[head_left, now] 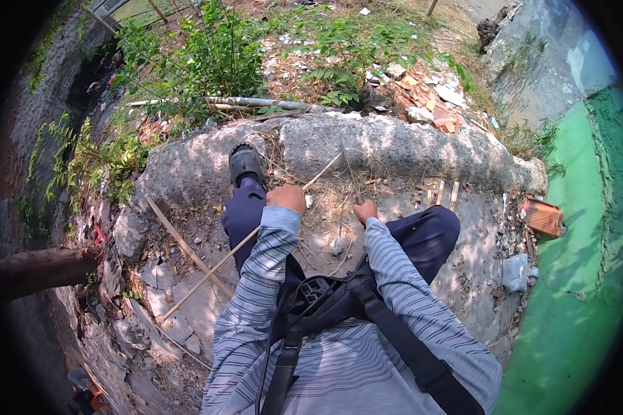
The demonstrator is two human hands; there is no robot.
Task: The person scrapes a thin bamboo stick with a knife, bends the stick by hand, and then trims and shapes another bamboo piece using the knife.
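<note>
A long, thin, pale straw-coloured bamboo stick (pixel 246 241) lies slantwise over the cracked concrete ground (pixel 187 290); its long axis runs from 7 o'clock up to 1 o'clock; the left hand (pixel 286 198) is clamped around it; the right hand (pixel 365 209) presses on dry grass, grip unclear.

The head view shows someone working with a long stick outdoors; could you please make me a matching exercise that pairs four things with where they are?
Things:
1. left hand
2. right hand
3. black shoe
4. red brick

Places:
A. lying by the green wall
B. propped against the concrete kerb
C. closed around the thin stick
D. down among dry twigs on the ground

Pairs: 1-C, 2-D, 3-B, 4-A
</note>
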